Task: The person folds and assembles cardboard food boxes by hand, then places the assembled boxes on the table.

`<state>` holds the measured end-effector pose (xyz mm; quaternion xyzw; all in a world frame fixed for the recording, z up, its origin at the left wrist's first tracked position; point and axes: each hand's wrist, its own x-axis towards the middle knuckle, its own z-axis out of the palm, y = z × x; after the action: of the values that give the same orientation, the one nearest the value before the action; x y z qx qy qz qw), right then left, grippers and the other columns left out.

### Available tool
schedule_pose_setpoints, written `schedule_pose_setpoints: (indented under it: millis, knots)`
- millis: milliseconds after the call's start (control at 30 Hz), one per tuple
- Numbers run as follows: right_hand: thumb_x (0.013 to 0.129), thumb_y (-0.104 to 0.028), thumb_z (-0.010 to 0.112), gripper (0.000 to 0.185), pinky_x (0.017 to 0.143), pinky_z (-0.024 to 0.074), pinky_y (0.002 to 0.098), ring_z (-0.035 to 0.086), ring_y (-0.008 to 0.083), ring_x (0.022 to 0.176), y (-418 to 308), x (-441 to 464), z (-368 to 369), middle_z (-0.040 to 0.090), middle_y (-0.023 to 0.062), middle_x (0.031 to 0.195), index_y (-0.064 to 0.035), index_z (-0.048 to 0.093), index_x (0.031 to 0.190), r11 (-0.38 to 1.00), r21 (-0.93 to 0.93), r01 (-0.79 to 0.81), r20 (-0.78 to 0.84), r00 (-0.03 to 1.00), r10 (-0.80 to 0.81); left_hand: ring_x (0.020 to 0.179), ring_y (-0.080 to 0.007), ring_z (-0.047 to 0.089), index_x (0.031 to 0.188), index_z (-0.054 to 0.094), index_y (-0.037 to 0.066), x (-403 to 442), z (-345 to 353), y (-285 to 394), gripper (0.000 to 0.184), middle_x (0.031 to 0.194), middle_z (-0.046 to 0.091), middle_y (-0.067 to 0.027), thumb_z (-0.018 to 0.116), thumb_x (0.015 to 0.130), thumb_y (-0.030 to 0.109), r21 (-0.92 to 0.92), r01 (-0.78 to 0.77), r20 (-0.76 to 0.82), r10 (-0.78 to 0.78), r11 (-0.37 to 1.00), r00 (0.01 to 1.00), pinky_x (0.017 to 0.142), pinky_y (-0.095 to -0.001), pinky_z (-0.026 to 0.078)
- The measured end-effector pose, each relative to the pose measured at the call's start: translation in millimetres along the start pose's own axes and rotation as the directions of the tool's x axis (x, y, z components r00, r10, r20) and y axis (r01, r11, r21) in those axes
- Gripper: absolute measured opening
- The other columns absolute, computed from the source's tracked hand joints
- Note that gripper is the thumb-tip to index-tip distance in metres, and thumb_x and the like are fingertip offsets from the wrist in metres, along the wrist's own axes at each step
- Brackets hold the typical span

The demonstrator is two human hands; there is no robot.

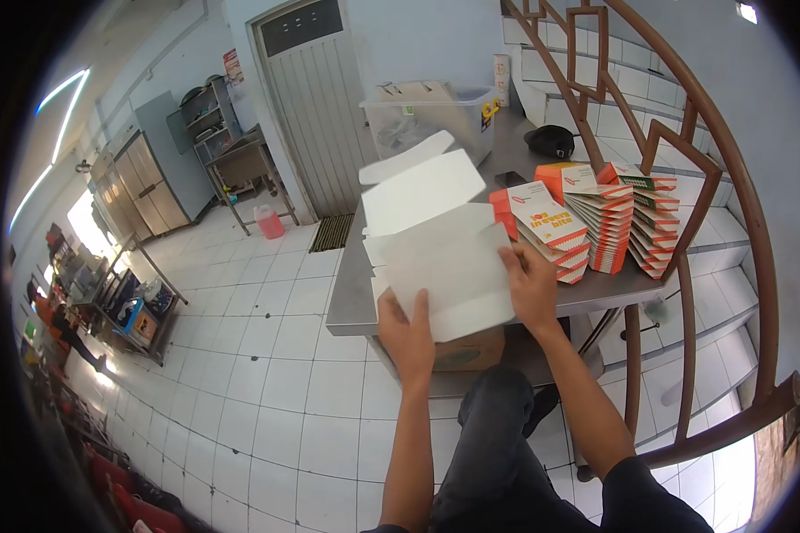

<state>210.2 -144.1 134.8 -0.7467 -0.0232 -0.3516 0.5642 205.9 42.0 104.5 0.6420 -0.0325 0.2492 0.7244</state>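
My left hand (406,340) grips the lower left edge of a flat white cardboard box blank (449,266), its thumb on the plain face. On the right side of the same blank, my right hand (532,282) is closed over the edge. The blank is tilted toward me above the front of the metal table. Just behind it lie more white box blanks (427,191), partly covered by the one I hold. Near my right hand stand three stacks of folded orange-and-white printed cartons (551,218), nested into one another.
A clear plastic bin (427,120) with cardboard in it stands on the metal table (351,311). A black cap (550,140) and a dark phone (509,179) lie behind the cartons. A brown stair railing (764,266) borders the right side. A distant person (58,320) stands far left.
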Motion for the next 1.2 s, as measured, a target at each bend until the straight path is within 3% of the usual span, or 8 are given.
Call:
schedule_pose_setpoints:
  millis: [133,200,333,700,900,1000,1100,1200]
  knots:
    - [0.098,-0.009,0.069,0.013,0.057,0.0380,0.0268,0.047,0.0037,0.068,-20,-90,-30,0.062,-0.0004,0.080,0.0016,0.065,0.104,0.988,0.139,-0.066,0.117,0.992,0.049,0.090,-0.0219,0.063,0.117,0.059,-0.005,-69,-36,32,0.026,0.099,0.064,-0.0126,0.068,0.094,-0.001,0.299,-0.267,0.079,0.255,0.916,0.964,0.084,-0.0335,0.052]
    - [0.096,-0.005,0.068,0.009,0.059,0.0429,0.0311,0.054,0.0112,0.067,-28,-150,-56,0.061,0.0071,0.083,0.0009,0.064,0.102,0.983,-0.175,-0.046,0.241,0.966,0.089,0.084,-0.0259,0.062,0.125,0.059,-0.004,-116,-66,31,0.034,0.098,0.063,-0.0143,0.067,0.091,-0.005,0.547,-0.404,0.277,0.296,0.734,0.914,0.074,-0.0347,0.053]
    - [0.094,-0.002,0.063,0.017,0.069,0.0510,0.0489,0.062,0.0416,0.083,0,-248,-73,0.056,0.0187,0.097,0.0024,0.060,0.110,0.842,-0.514,-0.162,0.256,0.908,0.331,0.094,-0.0331,0.060,0.131,0.057,-0.004,-220,-83,-38,0.047,0.111,0.059,-0.0168,0.070,0.085,-0.003,0.623,-0.334,0.475,-0.003,0.707,0.880,0.077,-0.0387,0.051]
    - [0.093,-0.026,0.067,0.072,0.097,0.0419,0.0510,0.055,0.0345,0.110,15,-320,-81,0.052,0.0195,0.120,0.0040,0.037,0.152,0.745,-0.663,0.074,0.467,0.819,0.334,0.127,-0.0419,0.045,0.137,0.056,0.002,-205,-114,-37,0.063,0.140,0.045,-0.0183,0.080,0.079,0.009,0.509,-0.231,0.805,-0.362,0.829,0.471,0.106,-0.0503,0.044]
    - [0.092,-0.031,0.071,0.072,0.096,0.0425,0.0526,0.055,0.0374,0.107,18,-318,-78,0.051,0.0195,0.121,-0.0042,0.042,0.153,0.673,-0.718,0.178,0.565,0.713,0.414,0.122,-0.0402,0.051,0.140,0.056,0.005,-213,-104,-19,0.065,0.147,0.043,-0.0143,0.080,0.080,0.006,0.764,-0.295,0.622,-0.538,0.573,0.569,0.101,-0.0462,0.049]
    - [0.091,-0.030,0.072,0.071,0.091,0.0460,0.0503,0.056,0.0344,0.103,14,-299,-80,0.050,0.0186,0.118,-0.0059,0.045,0.152,0.703,-0.709,0.051,0.603,0.560,0.568,0.109,-0.0383,0.061,0.142,0.055,0.005,-217,-106,-21,0.068,0.139,0.052,-0.0190,0.082,0.079,0.003,0.782,0.127,0.463,-0.705,0.610,0.537,0.092,-0.0429,0.054]
    - [0.089,-0.018,0.072,0.070,0.076,0.0511,0.0406,0.060,0.0268,0.083,14,-287,-94,0.059,0.0167,0.101,-0.0041,0.043,0.151,0.804,-0.569,-0.175,0.599,0.583,0.550,0.077,-0.0263,0.070,0.139,0.058,0.009,-223,-119,-35,0.061,0.106,0.068,-0.0209,0.081,0.083,0.005,0.632,0.166,0.449,-0.533,0.757,0.717,0.072,-0.0343,0.056]
    - [0.087,-0.008,0.074,0.057,0.066,0.0505,0.0332,0.059,0.0202,0.070,30,-305,-92,0.059,0.0120,0.083,-0.0024,0.053,0.139,0.637,-0.333,-0.695,0.341,0.542,0.768,0.080,-0.0215,0.070,0.131,0.063,0.006,-239,-115,-44,0.049,0.086,0.070,-0.0174,0.081,0.086,0.007,0.530,0.476,0.133,-0.623,0.702,0.770,0.075,-0.0331,0.056]
